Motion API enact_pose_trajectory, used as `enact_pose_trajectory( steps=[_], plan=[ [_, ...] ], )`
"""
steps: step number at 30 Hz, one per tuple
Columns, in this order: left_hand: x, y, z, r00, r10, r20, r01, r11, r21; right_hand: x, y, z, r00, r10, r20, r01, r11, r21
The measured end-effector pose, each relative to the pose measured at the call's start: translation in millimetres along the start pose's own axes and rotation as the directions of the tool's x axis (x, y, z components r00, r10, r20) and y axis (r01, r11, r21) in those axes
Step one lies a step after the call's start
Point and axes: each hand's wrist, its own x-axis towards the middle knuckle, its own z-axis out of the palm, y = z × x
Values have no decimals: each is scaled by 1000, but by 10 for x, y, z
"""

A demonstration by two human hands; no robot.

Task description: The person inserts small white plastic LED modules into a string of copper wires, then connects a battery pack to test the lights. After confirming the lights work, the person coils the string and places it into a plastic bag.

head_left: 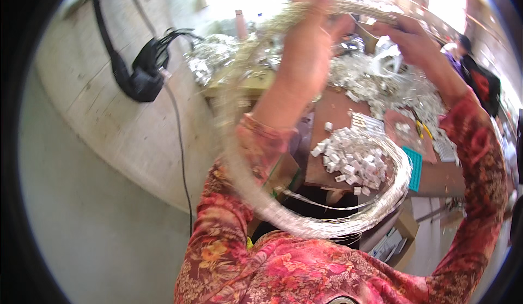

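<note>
Both my arms are raised, holding a large loop of thin silvery wire that hangs down in front of my chest. My left hand, smeared by motion, is closed around the bundle at the top of the loop. Farther right, my right hand pinches the same bundle, thumb and fingers pressed together on it. The loop's left side is blurred; its lower right side passes in front of the workbench. A few loose strands stray inside the loop near the bottom.
On the bench lie a heap of small white plastic blocks, a teal tray and yellow-handled pliers. Clear bags and white pieces pile up behind. A cardboard box stands below. A black cable hangs left. Another person is at right.
</note>
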Motion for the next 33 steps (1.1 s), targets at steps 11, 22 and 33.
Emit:
enact_pose_trajectory(
  steps=[11,22,33],
  plan=[
    [-1053,-190,240,820,-224,527,484,-223,-846,-6,1141,-813,937,103,-334,-157,978,-138],
    [-1606,52,109,884,-166,437,463,185,-867,-370,1431,-847,881,453,-138,-444,891,90],
    [-1734,-28,-320,810,-584,61,394,463,-794,-861,1465,-812,779,619,98,-623,782,6]
  ],
)
